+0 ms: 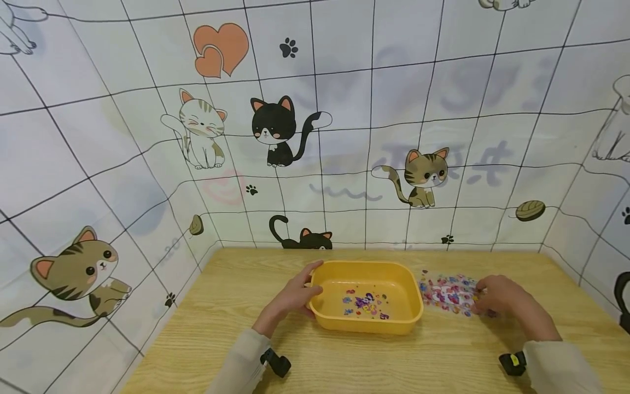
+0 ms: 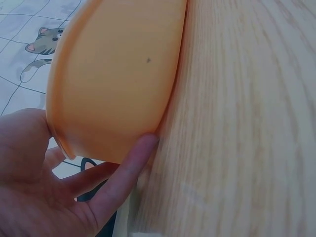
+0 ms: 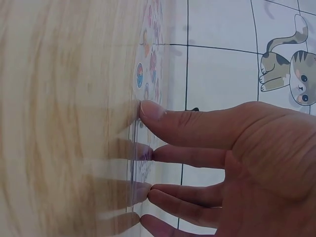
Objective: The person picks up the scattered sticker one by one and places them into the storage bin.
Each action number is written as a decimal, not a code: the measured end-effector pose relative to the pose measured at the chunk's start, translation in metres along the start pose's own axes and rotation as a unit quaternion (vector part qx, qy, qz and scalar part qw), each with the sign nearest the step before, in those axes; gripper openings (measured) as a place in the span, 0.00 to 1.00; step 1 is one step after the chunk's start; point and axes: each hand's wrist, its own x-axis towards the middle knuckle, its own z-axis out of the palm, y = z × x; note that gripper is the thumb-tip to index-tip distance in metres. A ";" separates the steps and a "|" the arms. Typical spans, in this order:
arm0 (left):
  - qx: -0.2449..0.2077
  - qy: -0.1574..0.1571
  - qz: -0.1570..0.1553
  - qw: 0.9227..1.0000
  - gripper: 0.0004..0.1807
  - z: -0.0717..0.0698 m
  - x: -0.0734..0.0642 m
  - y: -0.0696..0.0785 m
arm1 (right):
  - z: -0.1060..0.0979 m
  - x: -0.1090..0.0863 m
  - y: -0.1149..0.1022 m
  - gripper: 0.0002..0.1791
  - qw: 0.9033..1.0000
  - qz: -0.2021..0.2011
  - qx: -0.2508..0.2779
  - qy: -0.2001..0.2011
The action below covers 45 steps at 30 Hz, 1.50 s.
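Note:
My left hand [image 1: 295, 293] grips the left end of a yellow plastic tub [image 1: 366, 325]. Its thumb reaches over the rim, and in the left wrist view the fingers [image 2: 126, 173] spread along the outer wall, one fingertip low near the tabletop. Small colourful stickers [image 1: 366, 302], some purple, lie scattered on the tub's floor. To the right of the tub lies a flat, clear plastic sheet of many small stickers [image 1: 450, 294]. At its right edge my right hand [image 1: 507, 303] rests its fingertips, thumb and fingers apart in the right wrist view.
The wood-grain tabletop [image 1: 344, 364] holds the tub and stickers. Behind and at both sides stands a white gridded wall covering [image 1: 354, 137] printed with cats. A black object [image 1: 624, 298] shows at the right edge.

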 end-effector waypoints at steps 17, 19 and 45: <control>0.000 0.000 0.002 1.000 0.37 0.000 0.001 -0.001 | 0.003 -0.001 -0.006 0.15 1.000 0.014 0.005 0.010; 0.002 -0.001 0.004 1.000 0.37 0.000 0.000 -0.001 | 0.004 -0.002 -0.007 0.11 1.000 0.013 0.001 0.015; 0.003 -0.002 -0.004 1.000 0.37 0.001 0.002 -0.003 | 0.000 -0.007 -0.002 0.28 0.999 0.002 -0.024 0.034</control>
